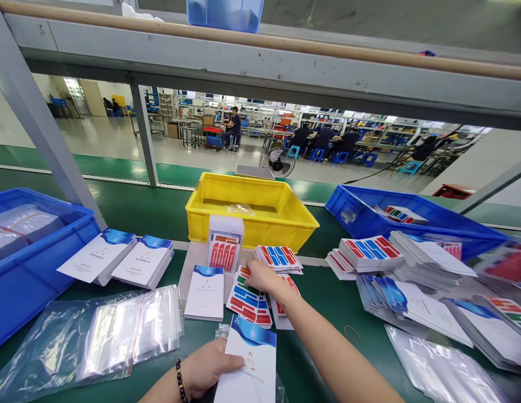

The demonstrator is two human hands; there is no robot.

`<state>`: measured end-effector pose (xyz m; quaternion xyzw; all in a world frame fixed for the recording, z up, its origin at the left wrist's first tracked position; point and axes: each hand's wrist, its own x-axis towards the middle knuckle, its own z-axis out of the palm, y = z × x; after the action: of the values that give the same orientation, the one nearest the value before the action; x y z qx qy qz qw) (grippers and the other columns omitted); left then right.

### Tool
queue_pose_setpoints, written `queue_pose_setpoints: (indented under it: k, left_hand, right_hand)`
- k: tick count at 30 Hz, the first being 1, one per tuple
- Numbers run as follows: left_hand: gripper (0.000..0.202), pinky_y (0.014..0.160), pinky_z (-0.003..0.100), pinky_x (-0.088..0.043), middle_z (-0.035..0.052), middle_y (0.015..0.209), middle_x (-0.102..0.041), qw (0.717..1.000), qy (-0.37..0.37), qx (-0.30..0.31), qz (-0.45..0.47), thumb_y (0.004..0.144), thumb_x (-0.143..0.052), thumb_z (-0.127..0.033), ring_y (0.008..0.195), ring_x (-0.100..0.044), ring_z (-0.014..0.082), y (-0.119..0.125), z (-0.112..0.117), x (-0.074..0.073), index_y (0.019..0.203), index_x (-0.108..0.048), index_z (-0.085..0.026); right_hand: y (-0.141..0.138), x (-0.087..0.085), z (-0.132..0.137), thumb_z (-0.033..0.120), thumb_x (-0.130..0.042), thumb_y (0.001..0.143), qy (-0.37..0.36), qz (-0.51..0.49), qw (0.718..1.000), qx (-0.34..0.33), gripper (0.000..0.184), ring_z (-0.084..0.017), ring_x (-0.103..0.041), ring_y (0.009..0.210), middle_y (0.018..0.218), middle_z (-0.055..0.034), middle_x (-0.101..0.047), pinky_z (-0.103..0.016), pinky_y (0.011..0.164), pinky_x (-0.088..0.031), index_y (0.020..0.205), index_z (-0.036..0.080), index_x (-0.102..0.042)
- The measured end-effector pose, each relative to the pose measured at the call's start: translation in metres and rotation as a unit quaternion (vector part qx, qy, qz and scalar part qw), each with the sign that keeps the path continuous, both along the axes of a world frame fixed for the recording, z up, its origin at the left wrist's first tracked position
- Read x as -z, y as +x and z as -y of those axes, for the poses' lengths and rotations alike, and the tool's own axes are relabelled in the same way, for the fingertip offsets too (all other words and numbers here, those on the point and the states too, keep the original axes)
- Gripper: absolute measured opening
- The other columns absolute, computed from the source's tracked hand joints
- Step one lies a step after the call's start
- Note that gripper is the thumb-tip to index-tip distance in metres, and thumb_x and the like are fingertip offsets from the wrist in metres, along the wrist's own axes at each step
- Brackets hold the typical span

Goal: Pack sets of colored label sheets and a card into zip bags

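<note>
A pale floor (105, 133) lay beyond the green worktop (336, 296); the left grip (205, 364) pinched a booklet (254, 378); the right grip (260, 276) touched cards (252, 305), closure unclear.

Green worktop (331, 299) — bears blue-and-white booklet stacks (143, 261), printed sticker-sheet stacks (370, 250), clear plastic bags (113, 330) — rubber band (347, 336), right of centre.

head view | from wearer's head | faces forward and down | bench (328, 296) close, workshop floor (180, 157) far beyond
</note>
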<state>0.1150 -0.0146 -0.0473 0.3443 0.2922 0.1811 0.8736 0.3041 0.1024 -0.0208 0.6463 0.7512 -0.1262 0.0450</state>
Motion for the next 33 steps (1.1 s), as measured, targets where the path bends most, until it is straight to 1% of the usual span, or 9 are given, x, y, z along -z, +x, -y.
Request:
queue_pose_setpoints:
  k: [7,12,17,22,24,26,28,30,33]
  left_hand:
    - [0.052,0.081,0.037,-0.044,0.0129,0.085,-0.07,1.0,-0.002,0.001,0.0,0.047,-0.08,-0.042,0.076,-0.065,0.0237,0.0,0.001,0.004,0.087,-0.068,-0.01]
    - [0.052,0.08,0.037,-0.044,0.0137,0.086,-0.07,1.0,-0.012,-0.001,0.007,0.048,-0.08,-0.041,0.077,-0.065,0.0239,0.001,0.001,0.006,0.088,-0.068,-0.01]
    - [0.047,0.082,0.037,-0.044,0.0149,0.087,-0.07,0.998,-0.038,-0.027,0.038,0.051,-0.079,-0.036,0.079,-0.065,0.0252,0.001,0.002,0.0,0.088,-0.068,-0.008]
    - [0.039,0.083,0.039,-0.044,0.0158,0.086,-0.07,0.994,-0.071,-0.053,0.062,0.054,-0.078,-0.027,0.08,-0.065,0.0272,0.001,0.002,-0.005,0.086,-0.068,-0.007]
    - [0.037,0.083,0.039,-0.044,0.0163,0.085,-0.07,0.991,-0.098,-0.066,0.07,0.058,-0.076,-0.03,0.081,-0.065,0.0274,0.002,0.001,-0.005,0.085,-0.067,-0.005]
    - [0.038,0.084,0.039,-0.043,0.0169,0.086,-0.07,0.987,-0.123,-0.069,0.081,0.065,-0.071,-0.035,0.082,-0.065,0.0274,0.004,0.0,-0.005,0.087,-0.066,-0.004]
    - [0.043,0.085,0.039,-0.043,0.0166,0.088,-0.07,0.983,-0.139,-0.069,0.099,0.072,-0.063,-0.042,0.084,-0.065,0.0271,0.006,0.0,-0.005,0.092,-0.065,-0.004]
    - [0.047,0.086,0.039,-0.043,0.0152,0.09,-0.07,0.979,-0.143,-0.081,0.119,0.076,-0.055,-0.048,0.085,-0.065,0.0264,0.009,0.0,-0.005,0.097,-0.063,-0.007]
    - [0.047,0.082,0.039,-0.045,0.0139,0.088,-0.07,0.98,-0.13,-0.099,0.11,0.076,-0.055,-0.05,0.082,-0.066,0.0254,0.011,0.002,-0.002,0.098,-0.06,-0.009]
  right_hand:
    - [0.002,0.003,-0.01,0.03,-0.053,0.087,-0.014,0.005,1.0,0.005,0.024,-0.018,-0.057,0.088,0.105,-0.0062,-0.057,-0.036,0.076,-0.049,0.105,0.014,-0.054]
    - [-0.004,0.0,-0.009,0.029,-0.054,0.086,0.015,-0.024,1.0,0.012,0.024,-0.018,-0.057,0.089,0.103,-0.0059,-0.057,-0.038,0.077,-0.047,0.104,0.014,-0.054]
    - [-0.008,-0.009,0.007,0.007,-0.06,0.073,0.087,-0.116,0.989,0.018,0.021,-0.024,-0.056,0.091,0.093,-0.0115,-0.061,-0.035,0.08,-0.042,0.093,0.012,-0.056]
    - [0.02,-0.032,0.027,0.019,-0.036,0.087,0.195,-0.249,0.946,0.074,0.021,-0.019,-0.056,0.09,0.102,-0.0079,-0.055,-0.032,0.077,-0.045,0.107,0.019,-0.042]
    - [0.031,-0.04,0.038,0.027,-0.034,0.088,0.212,-0.361,0.901,0.112,0.025,-0.018,-0.058,0.084,0.099,-0.0077,-0.053,-0.032,0.071,-0.048,0.112,0.019,-0.034]
    - [0.035,-0.043,0.053,0.033,-0.045,0.084,0.159,-0.517,0.832,0.12,0.029,-0.017,-0.059,0.072,0.089,-0.0039,-0.053,-0.029,0.061,-0.049,0.108,0.021,-0.036]
    - [0.029,-0.04,0.071,0.034,-0.056,0.076,0.058,-0.623,0.775,0.093,0.032,-0.016,-0.058,0.066,0.082,-0.0003,-0.052,-0.026,0.055,-0.047,0.102,0.022,-0.041]
    - [0.016,-0.033,0.088,0.03,-0.058,0.074,-0.017,-0.626,0.777,0.057,0.028,-0.014,-0.057,0.064,0.08,0.0013,-0.052,-0.024,0.054,-0.046,0.098,0.022,-0.045]
    - [-0.004,-0.019,0.108,0.02,-0.053,0.076,-0.004,-0.555,0.831,0.037,0.022,-0.014,-0.056,0.07,0.081,0.0019,-0.053,-0.025,0.061,-0.046,0.097,0.022,-0.048]
